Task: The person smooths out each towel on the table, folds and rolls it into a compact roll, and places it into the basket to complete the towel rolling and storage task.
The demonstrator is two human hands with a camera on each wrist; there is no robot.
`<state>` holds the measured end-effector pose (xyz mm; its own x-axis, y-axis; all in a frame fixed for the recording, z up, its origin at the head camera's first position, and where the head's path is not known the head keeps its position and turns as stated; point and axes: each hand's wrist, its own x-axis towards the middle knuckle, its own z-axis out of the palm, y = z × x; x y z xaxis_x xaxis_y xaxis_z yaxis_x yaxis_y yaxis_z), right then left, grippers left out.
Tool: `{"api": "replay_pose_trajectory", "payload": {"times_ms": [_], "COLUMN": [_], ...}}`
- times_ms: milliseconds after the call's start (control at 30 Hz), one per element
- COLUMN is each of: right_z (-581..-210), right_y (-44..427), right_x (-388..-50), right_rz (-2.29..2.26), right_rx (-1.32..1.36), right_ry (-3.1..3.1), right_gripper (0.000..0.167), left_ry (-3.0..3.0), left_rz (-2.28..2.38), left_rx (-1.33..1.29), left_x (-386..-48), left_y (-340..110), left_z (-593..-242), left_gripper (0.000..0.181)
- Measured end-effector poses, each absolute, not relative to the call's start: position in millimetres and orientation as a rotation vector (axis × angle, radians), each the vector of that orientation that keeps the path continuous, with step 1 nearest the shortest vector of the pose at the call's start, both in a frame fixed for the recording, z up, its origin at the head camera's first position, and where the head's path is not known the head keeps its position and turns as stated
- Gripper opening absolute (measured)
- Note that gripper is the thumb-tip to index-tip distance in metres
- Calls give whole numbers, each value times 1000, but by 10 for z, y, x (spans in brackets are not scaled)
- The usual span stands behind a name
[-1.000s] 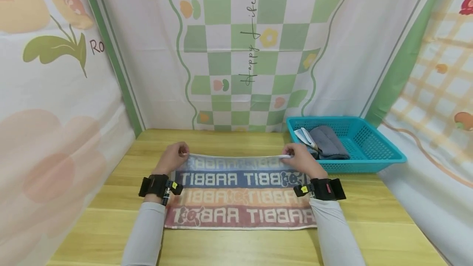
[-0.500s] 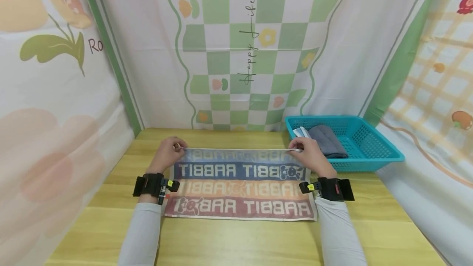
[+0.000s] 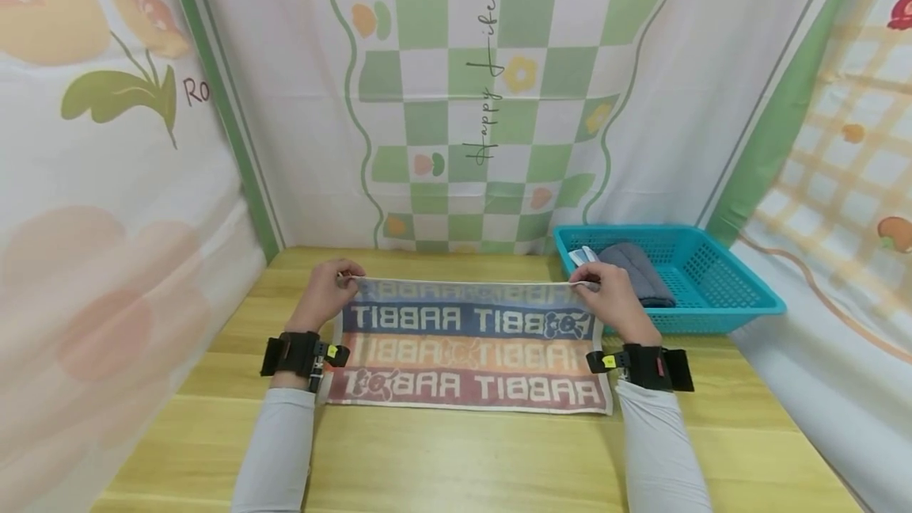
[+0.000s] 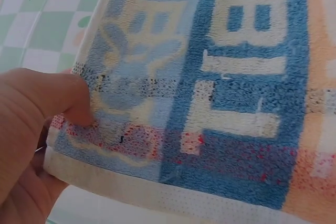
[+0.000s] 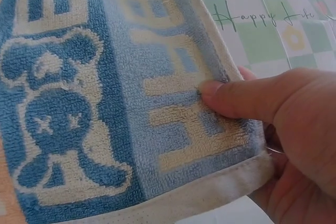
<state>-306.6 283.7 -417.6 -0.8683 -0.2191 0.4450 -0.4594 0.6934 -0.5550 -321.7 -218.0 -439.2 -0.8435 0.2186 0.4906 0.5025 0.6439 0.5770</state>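
Observation:
A striped towel (image 3: 463, 355) with mirrored "RABBIT" lettering spreads between both hands, its blue, orange and dark red bands facing up. My left hand (image 3: 331, 291) pinches the far left corner, and the left wrist view shows the thumb on the light blue band of the towel (image 4: 142, 77). At the far right corner, my right hand (image 3: 609, 295) pinches the towel (image 5: 173, 103) between thumb and fingers. The far edge is stretched nearly straight and appears raised off the table. Whether the near edge touches the table, I cannot tell.
A teal plastic basket (image 3: 741, 307) stands at the back right, just beyond the right hand. Inside lie a folded dark grey cloth (image 3: 637, 271) and a white-and-blue piece (image 3: 583, 256). Printed curtains (image 3: 499, 204) hang behind the wooden table (image 3: 456, 465) and on both sides.
Both hands have moved slightly away from the body, and the right hand has shifted right. The towel's far edge is pulled wider, and its near edge has moved up the view.

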Motion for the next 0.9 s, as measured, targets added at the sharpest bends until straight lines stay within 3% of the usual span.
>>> {"api": "replay_pose_trajectory", "payload": {"times_ms": [300, 567, 900], "right_z": [-4482, -4033, -3941], "right_y": [3064, 2943, 2951], "right_x": [-3284, -2879, -2742], "right_rz": [992, 980, 872], "right_rx": [527, 536, 634], "right_ry": [-2494, -2717, -2832], "right_gripper": [9, 9, 13], "left_ry": [-2469, -2476, -2605], "left_rz": [-1047, -1022, -1028], "left_rx": [-564, -639, -718], "left_x": [-3130, -2960, -2693], "left_y": [-2146, -2164, -2227], "left_z": [-4292, -4234, -4259], "left_gripper": [19, 17, 19]}}
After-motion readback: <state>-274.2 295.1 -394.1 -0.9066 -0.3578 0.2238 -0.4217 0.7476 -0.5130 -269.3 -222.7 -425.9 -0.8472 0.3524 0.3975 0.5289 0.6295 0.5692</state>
